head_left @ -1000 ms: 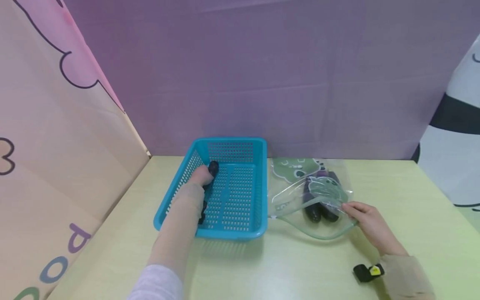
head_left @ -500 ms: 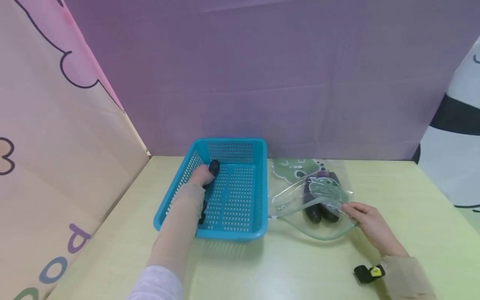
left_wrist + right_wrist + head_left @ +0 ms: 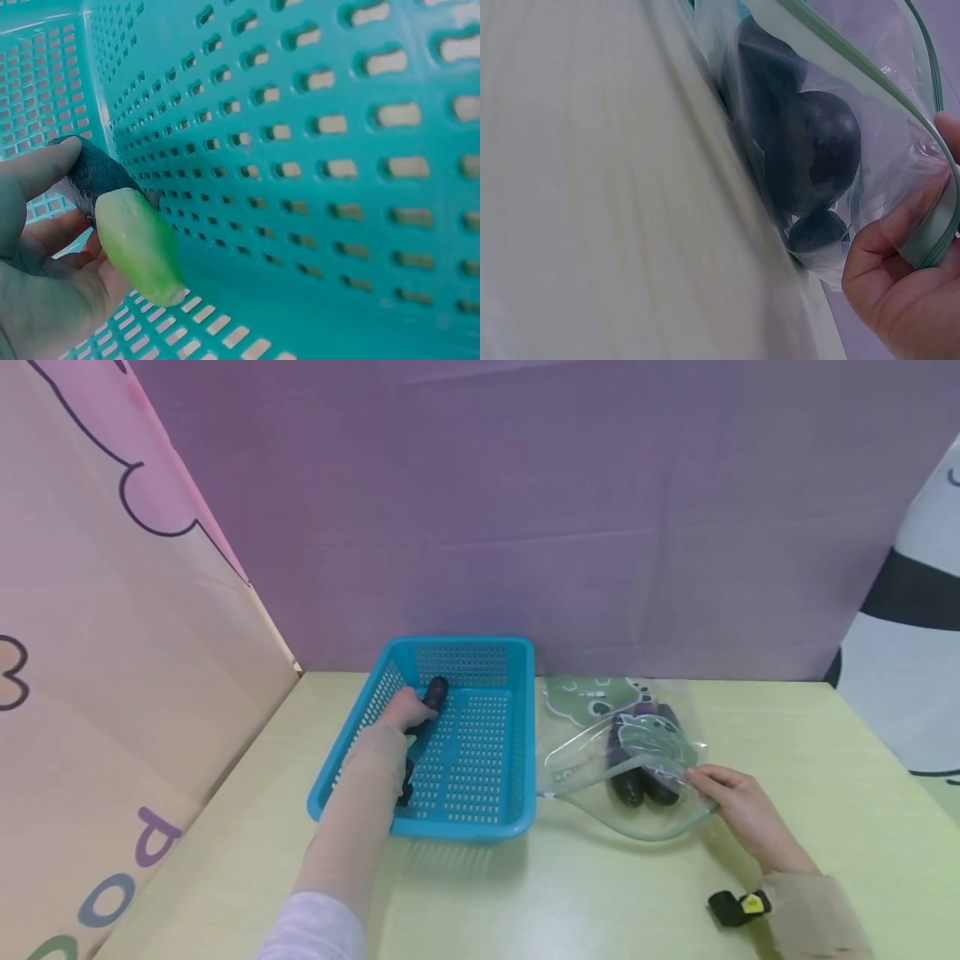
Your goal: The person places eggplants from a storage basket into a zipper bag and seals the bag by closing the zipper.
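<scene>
Inside the blue basket (image 3: 522, 735), my left hand (image 3: 407, 708) grips a dark eggplant (image 3: 437, 693) near the left wall. The left wrist view shows its green stem end (image 3: 139, 244) pointing back past the palm, with the thumb and fingers around the dark body. To the right of the basket lies a clear zip bag (image 3: 566, 752) with a green print and its mouth open. My right hand (image 3: 738, 806) pinches the bag's green rim (image 3: 937, 247) at the right corner. Several dark eggplants (image 3: 817, 150) lie inside the bag, partly behind the print.
The basket and bag stand side by side on a pale wooden table (image 3: 585, 902). A purple cloth (image 3: 480, 527) hangs behind the table's far edge, and a printed panel (image 3: 150, 677) borders the left. A black wrist device (image 3: 738, 908) is at my right wrist.
My left hand has shifted the eggplant slightly to the right and up off its earlier place, and its green end has come into sight. My right hand and the bag have stayed put.
</scene>
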A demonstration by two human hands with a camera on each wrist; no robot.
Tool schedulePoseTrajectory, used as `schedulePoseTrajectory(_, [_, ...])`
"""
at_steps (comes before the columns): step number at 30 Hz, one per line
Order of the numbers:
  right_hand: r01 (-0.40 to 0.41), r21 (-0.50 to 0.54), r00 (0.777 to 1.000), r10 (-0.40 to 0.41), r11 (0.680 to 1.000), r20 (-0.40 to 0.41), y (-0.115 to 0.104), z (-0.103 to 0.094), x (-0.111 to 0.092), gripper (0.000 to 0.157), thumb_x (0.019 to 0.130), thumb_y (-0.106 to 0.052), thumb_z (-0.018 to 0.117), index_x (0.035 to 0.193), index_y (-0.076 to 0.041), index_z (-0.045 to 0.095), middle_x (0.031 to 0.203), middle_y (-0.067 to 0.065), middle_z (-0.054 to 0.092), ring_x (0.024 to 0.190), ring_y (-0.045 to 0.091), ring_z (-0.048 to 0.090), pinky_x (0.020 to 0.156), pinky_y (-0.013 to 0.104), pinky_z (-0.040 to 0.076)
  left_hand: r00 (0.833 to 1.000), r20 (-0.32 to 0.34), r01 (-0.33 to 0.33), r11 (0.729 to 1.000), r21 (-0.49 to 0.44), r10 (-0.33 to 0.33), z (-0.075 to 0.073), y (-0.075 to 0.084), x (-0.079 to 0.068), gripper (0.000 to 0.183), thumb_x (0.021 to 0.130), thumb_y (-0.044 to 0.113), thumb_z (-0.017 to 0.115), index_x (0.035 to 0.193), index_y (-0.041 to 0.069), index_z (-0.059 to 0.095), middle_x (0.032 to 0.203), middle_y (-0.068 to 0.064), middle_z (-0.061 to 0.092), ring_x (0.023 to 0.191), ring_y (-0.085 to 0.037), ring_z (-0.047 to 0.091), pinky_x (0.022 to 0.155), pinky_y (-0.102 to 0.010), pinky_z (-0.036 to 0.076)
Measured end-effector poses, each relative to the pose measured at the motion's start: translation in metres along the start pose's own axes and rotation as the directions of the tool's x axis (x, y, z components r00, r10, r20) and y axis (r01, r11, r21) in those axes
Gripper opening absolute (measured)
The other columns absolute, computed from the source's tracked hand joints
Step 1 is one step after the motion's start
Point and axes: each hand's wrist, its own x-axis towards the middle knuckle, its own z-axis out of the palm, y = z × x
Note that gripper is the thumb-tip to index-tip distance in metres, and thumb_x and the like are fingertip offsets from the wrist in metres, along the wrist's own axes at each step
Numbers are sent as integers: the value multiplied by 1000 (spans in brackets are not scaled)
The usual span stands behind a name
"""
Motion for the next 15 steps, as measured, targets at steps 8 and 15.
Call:
schedulePoseTrajectory(8, [2,34,1000,-2,999,-1,1,0,2,24,96,-18,51,85,-30,69,75,-18,55,73,-2,49,64,14,44,999,21,30,993,-113,-28,0,2,1,39,86,20,65,116,-3,55,118,-20,59,107,-32,59,96,-42,47])
schedulePoseTrajectory(15, [8,35,1000,-8,999,-3,2,0,2,24,95,-18,51,83,-29,69,73,-17,54,72,-2,49,64,14,44,998,62,26,979,-200,-14,1,4,2,36,87,19,64,114,-4,56,119,-20,58,107,-31,59,93,-41,49])
